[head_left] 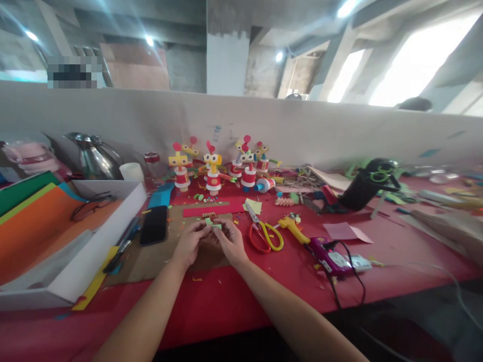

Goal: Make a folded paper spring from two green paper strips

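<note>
Near the middle of the table, my left hand [191, 242] and my right hand [231, 242] are close together, fingers pinched around small light green paper pieces [217, 226]. Whether the pieces are joined cannot be made out. Just behind my fingers lies a brown coiled paper spring [210, 216], beside a red paper strip [192, 212]. Below my hands is a brown cardboard sheet [151, 269]. Scissors [264, 236] with red and yellow handles rest to the right of my right hand.
Several paper robot figures [213, 180] stand at the back. A black phone [153, 225] and a white box [60, 284] of coloured paper lie left. On the right are a yellow glue gun [294, 230], a purple power strip [332, 259], cables and a black holder [356, 190].
</note>
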`<state>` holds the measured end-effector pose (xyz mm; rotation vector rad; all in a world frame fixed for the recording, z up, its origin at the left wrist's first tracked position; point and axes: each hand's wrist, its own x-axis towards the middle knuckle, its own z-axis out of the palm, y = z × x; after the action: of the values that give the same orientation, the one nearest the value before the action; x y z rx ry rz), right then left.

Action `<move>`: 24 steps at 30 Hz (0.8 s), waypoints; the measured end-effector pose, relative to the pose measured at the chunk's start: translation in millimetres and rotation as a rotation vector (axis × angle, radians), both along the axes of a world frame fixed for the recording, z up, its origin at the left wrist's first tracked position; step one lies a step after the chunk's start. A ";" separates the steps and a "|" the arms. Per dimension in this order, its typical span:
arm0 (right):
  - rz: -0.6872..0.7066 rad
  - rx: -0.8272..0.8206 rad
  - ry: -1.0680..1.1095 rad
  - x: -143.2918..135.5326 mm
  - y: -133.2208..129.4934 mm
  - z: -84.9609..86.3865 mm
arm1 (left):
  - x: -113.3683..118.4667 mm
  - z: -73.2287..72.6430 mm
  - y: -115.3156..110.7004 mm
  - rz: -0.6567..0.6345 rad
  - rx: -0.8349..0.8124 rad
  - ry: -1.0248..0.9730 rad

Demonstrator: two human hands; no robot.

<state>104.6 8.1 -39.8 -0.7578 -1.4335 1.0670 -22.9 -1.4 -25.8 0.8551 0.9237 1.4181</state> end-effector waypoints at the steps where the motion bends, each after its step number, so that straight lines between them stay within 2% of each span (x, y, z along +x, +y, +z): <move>1: -0.012 0.008 -0.007 -0.1 -0.2 0.1 | -0.5 -0.2 0.4 0.010 0.007 0.012; 6: -0.095 0.041 -0.087 1.2 1.1 -1.6 | -2.3 -5.5 4.1 0.030 0.038 0.092; 14: -0.083 0.002 -0.097 -0.7 4.5 -4.3 | -1.9 -8.3 5.6 0.055 0.030 0.112; 20: -0.147 -0.056 -0.035 2.0 3.2 -3.7 | -13.8 -4.7 8.1 0.245 0.028 0.050; 24: -0.163 0.040 -0.152 4.1 4.0 -9.2 | -16.5 -2.9 8.9 0.304 0.062 0.197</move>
<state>108.7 12.2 -49.0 -0.9265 -1.4887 0.8686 -39.4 7.5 -28.7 0.9420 1.2034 1.6502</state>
